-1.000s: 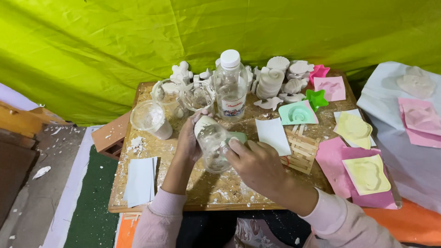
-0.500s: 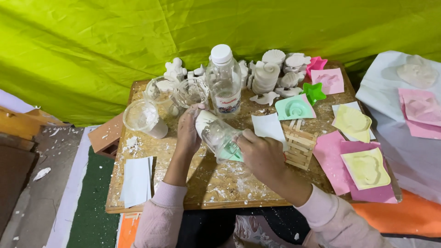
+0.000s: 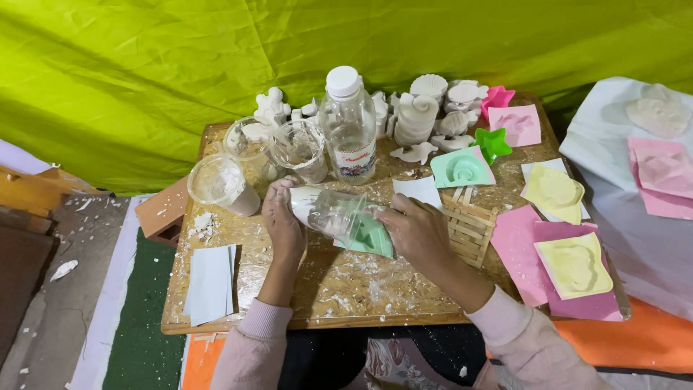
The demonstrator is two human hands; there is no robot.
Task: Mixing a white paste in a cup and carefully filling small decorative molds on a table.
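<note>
Near the front edge of the tabletop, toward the left corner, lie white paper sheets. At the middle of the tabletop both hands hold a clear plastic cup, tilted almost on its side. The left hand has its grip closed around the cup's bottom end; the right hand grips the cup's mouth over a green mould. Just right of it stands a small wooden crate. Farther, near the back edge, stand a clear bottle with a white cap, other cups and white plaster figures.
</note>
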